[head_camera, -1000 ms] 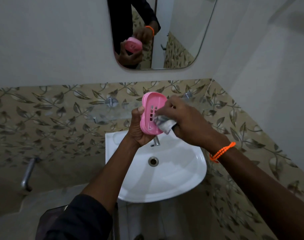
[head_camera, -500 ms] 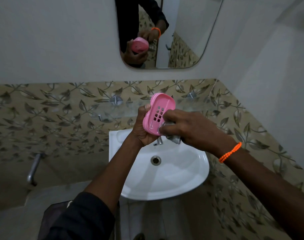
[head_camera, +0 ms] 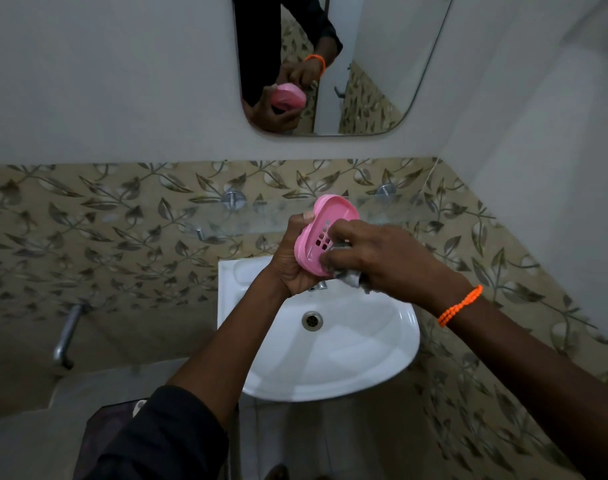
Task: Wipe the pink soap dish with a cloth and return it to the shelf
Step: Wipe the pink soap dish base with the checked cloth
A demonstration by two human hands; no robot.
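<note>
Our right hand point(head_camera: 375, 254) has slid its crumpled grey cloth point(head_camera: 347, 273) lower on the pink plastic soap dish point(head_camera: 325, 233), which our left hand point(head_camera: 293, 261) grips.

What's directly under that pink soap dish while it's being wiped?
Below the pink soap dish is a white sink with its drain. The left hand and the cloth cover most of the tap.

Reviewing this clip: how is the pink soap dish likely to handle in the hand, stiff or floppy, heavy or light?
The pink soap dish probably is stiff: it keeps its oval form while the left hand grips one edge. It seems light, held up tilted by that one hand. The cloth in the right hand bunches, so it is floppy.
</note>
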